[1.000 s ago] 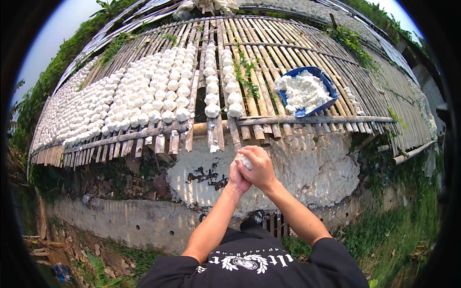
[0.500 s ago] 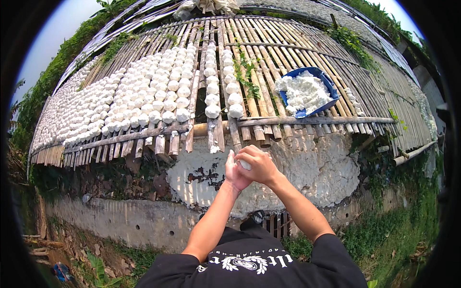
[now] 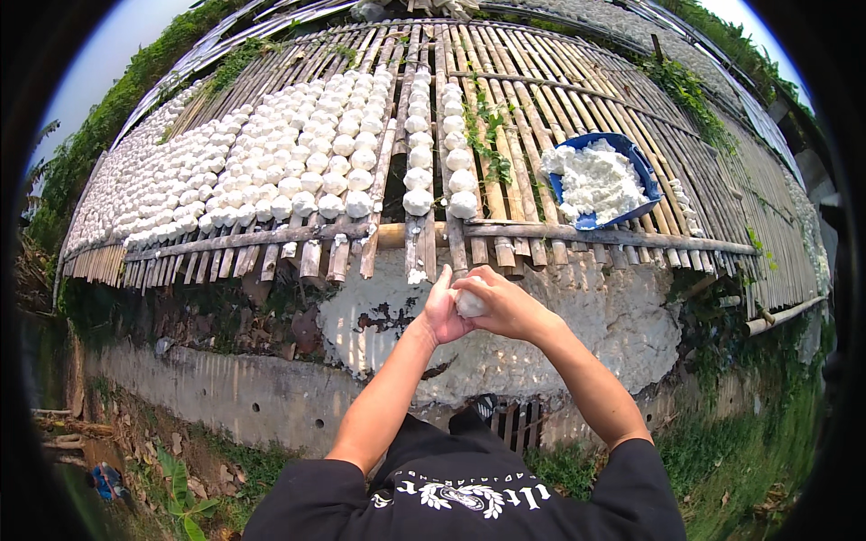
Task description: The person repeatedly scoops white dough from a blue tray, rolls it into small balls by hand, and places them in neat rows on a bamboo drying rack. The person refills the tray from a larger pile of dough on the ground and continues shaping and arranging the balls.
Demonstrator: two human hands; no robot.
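Note:
My two hands meet over the gap in front of the bamboo rack, pressing a white lump of moist paste (image 3: pixel 470 303) between them. My left hand (image 3: pixel 440 316) cups it from the left, thumb pointing up. Curled over its top and right side is my right hand (image 3: pixel 507 305), which hides part of it. On the rack, many similar white lumps (image 3: pixel 358 204) sit in rows along the slats. To the right of these, a blue scoop-like container (image 3: pixel 642 171) holds a heap of loose white paste (image 3: pixel 591 180).
The bamboo rack (image 3: pixel 532 108) spans the far side, with a crosswise pole (image 3: pixel 595 236) along its front. Green vines (image 3: pixel 492 135) poke between slats. Below lies a whitish crusted slab (image 3: pixel 577 334) and a low concrete wall (image 3: pixel 244 397), with grass at the right.
My right hand has opened slightly and shifted, so more of the white lump shows between my palms. The whole view has swung a little, moving the rack rightward and upward.

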